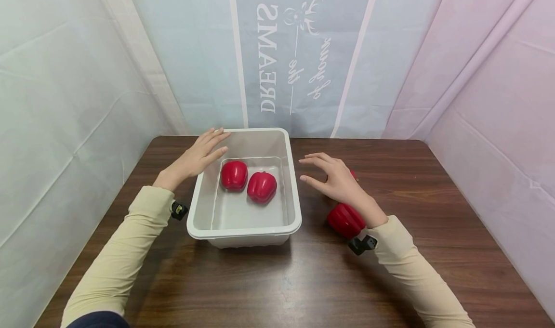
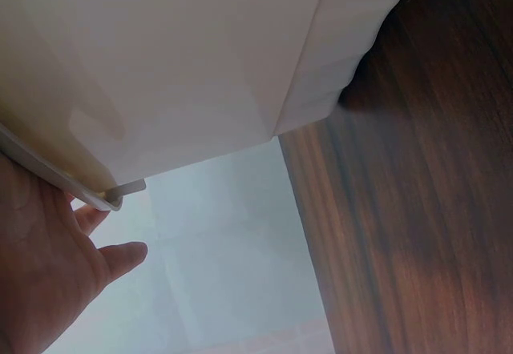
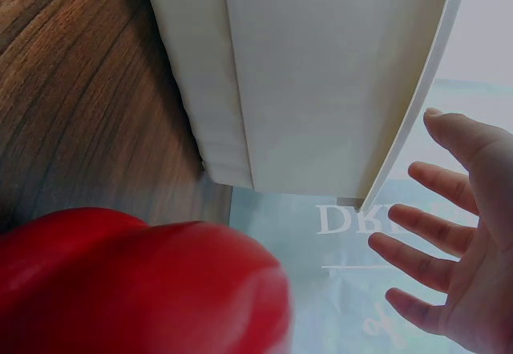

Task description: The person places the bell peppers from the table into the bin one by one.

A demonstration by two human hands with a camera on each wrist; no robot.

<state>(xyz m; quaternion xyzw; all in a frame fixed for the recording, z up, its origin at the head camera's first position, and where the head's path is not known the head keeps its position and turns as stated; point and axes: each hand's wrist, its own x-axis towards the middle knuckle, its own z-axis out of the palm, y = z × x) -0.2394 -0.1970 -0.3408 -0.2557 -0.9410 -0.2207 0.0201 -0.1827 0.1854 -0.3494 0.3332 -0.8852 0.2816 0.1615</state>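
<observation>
Left hand (image 1: 197,155) and right hand (image 1: 336,178) were extended, empty; two peppers (image 1: 262,187) were contained in the bin (image 1: 249,217). A third pepper (image 1: 344,220) on the counter (image 1: 277,282), seemingly beneath the right wrist (image 1: 373,214), risked being rolled if brushed.

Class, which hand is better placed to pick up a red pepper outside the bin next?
Probably the right hand: it is empty and near a red pepper on the table. The left hand is at the left side of the bin, which stands between it and that pepper.
</observation>
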